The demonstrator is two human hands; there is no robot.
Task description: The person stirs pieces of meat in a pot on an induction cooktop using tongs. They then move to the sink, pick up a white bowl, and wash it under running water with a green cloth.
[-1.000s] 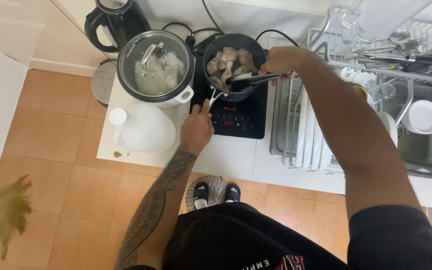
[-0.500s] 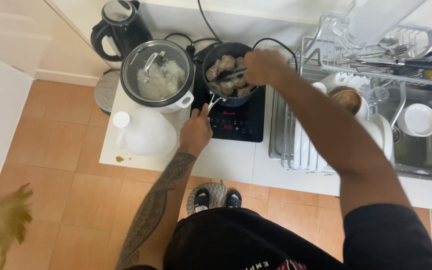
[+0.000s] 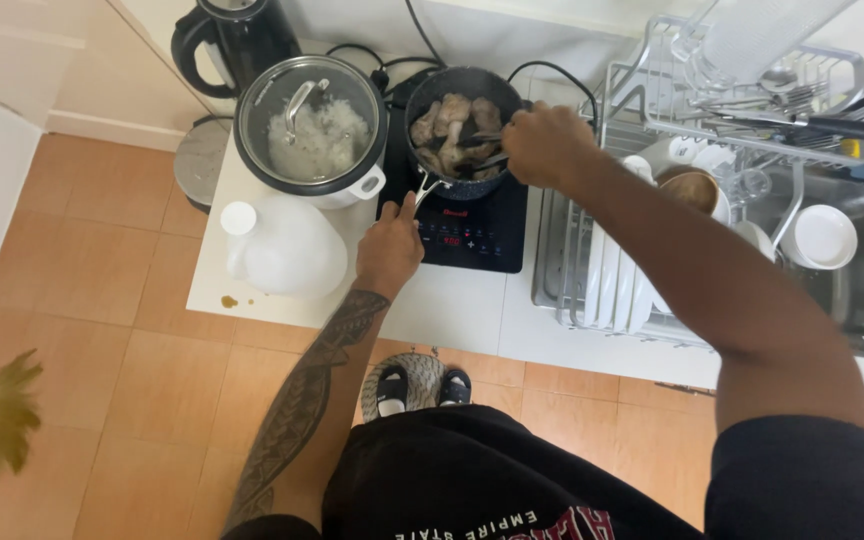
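Right hand (image 3: 544, 145) closed round a pair of metal tongs (image 3: 485, 150), fingers curled tight, tips of the tongs reaching toward nine o'clock into a dark pan (image 3: 460, 130); pan holding browned pieces of meat (image 3: 447, 125), seated on a black induction hob (image 3: 467, 230) with a lit red display; right forearm stretching down toward five o'clock, out of the frame's lower right corner.

Left hand (image 3: 389, 250) at seven o'clock from the pan, closed on the end of the pan handle (image 3: 430, 187), thumb lying along it; tattooed left forearm running down toward seven o'clock.

At nine o'clock from the pan, just beside it, a rice cooker (image 3: 310, 130) under a glass lid, white rice visible inside; at six o'clock from the cooker, a translucent plastic jug (image 3: 282, 245) with a white cap, lying on the white counter (image 3: 452, 310); at eleven o'clock from the cooker, a black kettle (image 3: 232, 40).

At three o'clock from the hob, a dish rack (image 3: 592, 290) with white plates standing on edge; above it, at one o'clock, a wire cutlery rack (image 3: 752, 90); further toward three o'clock, a sink (image 3: 852, 290) with a white bowl (image 3: 824, 235) in it.

Below the counter, tan floor tiles (image 3: 102, 330); slippered feet (image 3: 417, 385) at six o'clock.
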